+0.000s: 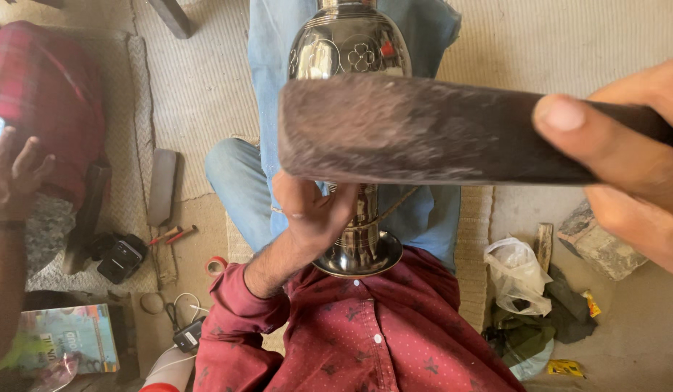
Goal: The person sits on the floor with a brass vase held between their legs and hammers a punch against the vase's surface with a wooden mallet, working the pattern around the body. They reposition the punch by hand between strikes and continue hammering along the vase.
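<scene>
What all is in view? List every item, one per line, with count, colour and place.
vase: one, shiny dark engraved metal, lying across the lap, centre
wooden block: one, dark grey-brown, raised over the vase
woven mat: one, beige, on the floor
plastic bag: one, whitish, floor right
stone: one, grey, right
flat tool: one, grey, floor left
another person's hand: one, left edge
left hand: fingers around the vase's stem
right hand: gripping the wooden block

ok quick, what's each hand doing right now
Left hand: closed around the stem of the metal vase.
Right hand: closed on the dark wooden mallet, raised above the vase.
</scene>
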